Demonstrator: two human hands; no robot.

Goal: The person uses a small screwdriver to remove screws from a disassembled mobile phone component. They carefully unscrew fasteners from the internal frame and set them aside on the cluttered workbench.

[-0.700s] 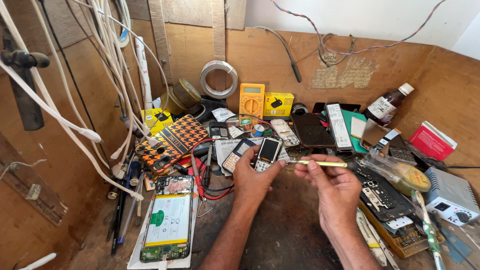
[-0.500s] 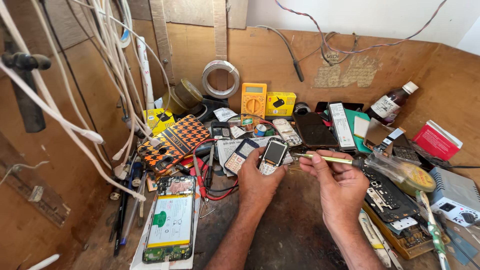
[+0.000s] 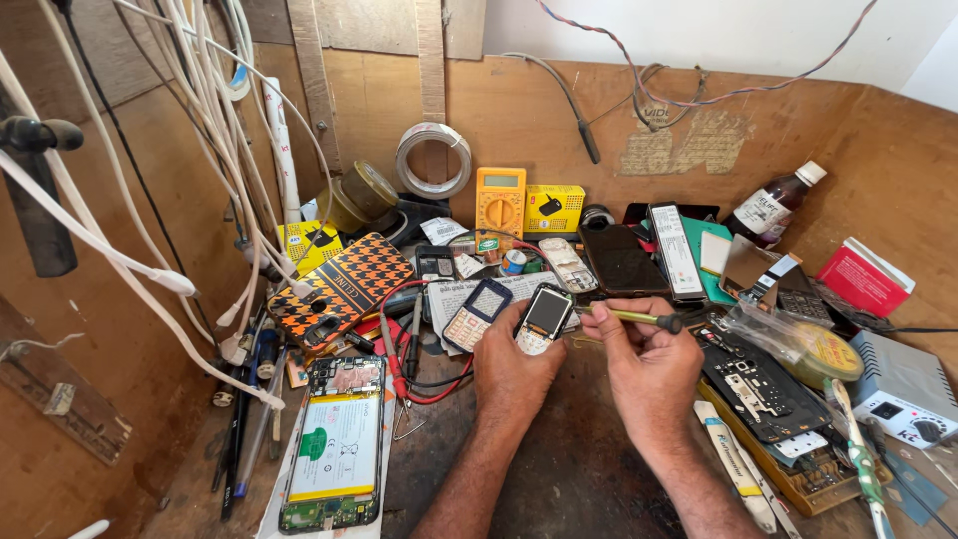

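Left hand (image 3: 514, 364) grips small phone (image 3: 544, 319) upright above its knuckles; right hand (image 3: 644, 364) pinches screwdriver (image 3: 629, 316), tip at the phone's right edge; keep phone braced, tip seated squarely, pressure light.

My left hand (image 3: 514, 369) covers the lower half of the small phone (image 3: 546, 317), so I can't see its keypad. My right hand (image 3: 649, 369) hides the screwdriver (image 3: 639, 318) tip. Both forearms run off the bottom edge. The opened smartphone (image 3: 334, 444) is clipped there too.
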